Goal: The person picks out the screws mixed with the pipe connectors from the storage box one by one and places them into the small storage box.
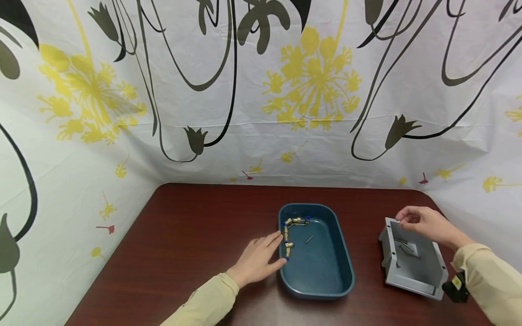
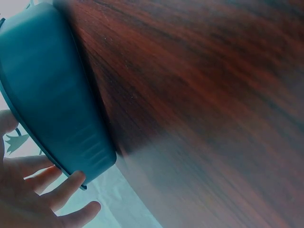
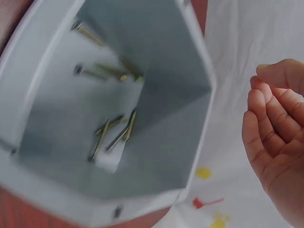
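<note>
- One left hand [image 1: 258, 256]: released, fingers spread and touching the rim of the blue tray [image 1: 322, 267].
- The blue tray: directly right of the left hand; we get its ribbed outer wall from the left wrist view only.
- Brass fittings [image 1: 288, 245]: a bent row inside the tray, just past the left fingertips; we find these in the head view alone.
- One right hand [image 1: 428, 224]: released, fingers loosely bent; we see its palm only from the right wrist.
- One grey box [image 1: 412, 286]: beneath the right hand.
- Screws [image 3: 99, 140]: several, inside the box; the right wrist view separates them best for us.
</note>
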### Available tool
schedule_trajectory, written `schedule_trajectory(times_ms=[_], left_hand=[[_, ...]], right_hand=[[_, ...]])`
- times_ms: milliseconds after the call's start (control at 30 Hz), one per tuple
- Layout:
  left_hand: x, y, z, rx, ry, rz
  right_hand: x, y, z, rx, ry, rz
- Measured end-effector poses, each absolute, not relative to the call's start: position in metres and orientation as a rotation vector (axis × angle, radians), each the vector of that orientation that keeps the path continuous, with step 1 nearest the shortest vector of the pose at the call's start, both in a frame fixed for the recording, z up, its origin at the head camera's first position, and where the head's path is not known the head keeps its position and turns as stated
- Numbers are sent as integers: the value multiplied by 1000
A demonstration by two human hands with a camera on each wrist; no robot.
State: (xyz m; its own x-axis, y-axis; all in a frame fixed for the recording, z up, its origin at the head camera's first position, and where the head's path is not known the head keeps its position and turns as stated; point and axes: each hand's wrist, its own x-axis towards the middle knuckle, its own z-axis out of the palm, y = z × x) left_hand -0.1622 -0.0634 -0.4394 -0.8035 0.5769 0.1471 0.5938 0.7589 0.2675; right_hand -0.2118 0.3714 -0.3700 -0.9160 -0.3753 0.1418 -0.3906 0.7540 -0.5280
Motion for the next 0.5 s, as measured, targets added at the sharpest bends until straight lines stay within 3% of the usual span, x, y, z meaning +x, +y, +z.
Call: schedule_trajectory(times_ms=[500], left_hand=[[-162, -64, -441, -967, -2890, -464]], right_hand=[[-248, 283, -342, 888, -2992, 1121]])
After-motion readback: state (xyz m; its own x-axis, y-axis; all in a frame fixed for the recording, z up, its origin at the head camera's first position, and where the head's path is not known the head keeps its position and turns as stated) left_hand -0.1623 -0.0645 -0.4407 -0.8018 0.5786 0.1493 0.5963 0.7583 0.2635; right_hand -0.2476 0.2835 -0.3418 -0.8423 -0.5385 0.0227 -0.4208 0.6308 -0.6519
